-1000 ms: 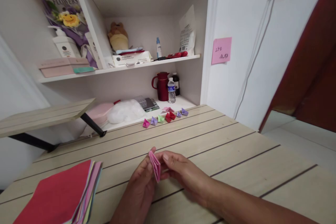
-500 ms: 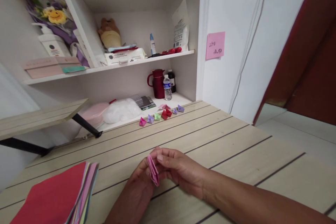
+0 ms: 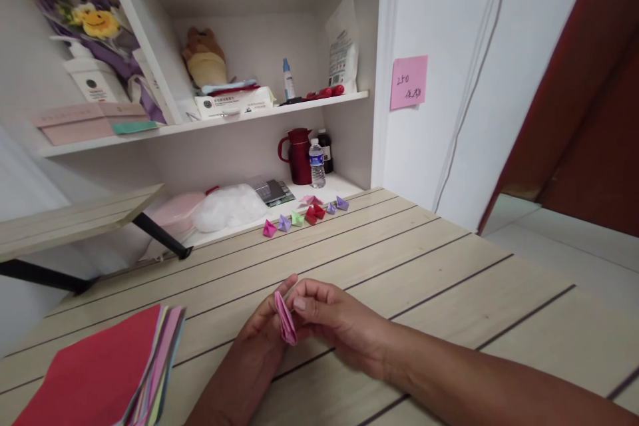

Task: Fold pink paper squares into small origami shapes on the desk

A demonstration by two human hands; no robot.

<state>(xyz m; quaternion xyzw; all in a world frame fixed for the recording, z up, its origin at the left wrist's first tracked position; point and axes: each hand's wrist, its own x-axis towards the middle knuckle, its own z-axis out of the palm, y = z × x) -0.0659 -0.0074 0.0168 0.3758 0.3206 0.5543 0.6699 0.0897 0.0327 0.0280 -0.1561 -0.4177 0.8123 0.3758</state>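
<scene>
A small folded piece of pink paper (image 3: 285, 319) is held just above the wooden table, standing on edge between my hands. My left hand (image 3: 263, 333) grips it from the left, its fingers partly hidden behind the paper. From the right, my right hand (image 3: 332, 319) pinches the paper's edge, thumb toward me and fingers curled behind. Farther back, a row of small folded paper pieces in several colours lies along the table's far edge, among them a magenta one (image 3: 269, 229), a green one (image 3: 297, 218) and a red one (image 3: 314, 214).
A stack of coloured paper (image 3: 94, 366), red on top, lies at the front left. Behind it stands a small raised wooden shelf (image 3: 84, 219) on black legs. The cabinet beyond holds a red jug (image 3: 300, 156), a water bottle (image 3: 317, 165) and a white plastic bag (image 3: 229, 208).
Both hands and the pink paper have shifted slightly left in view, as has the whole scene with the camera. A finger of my left hand now sticks out farther above the paper.
</scene>
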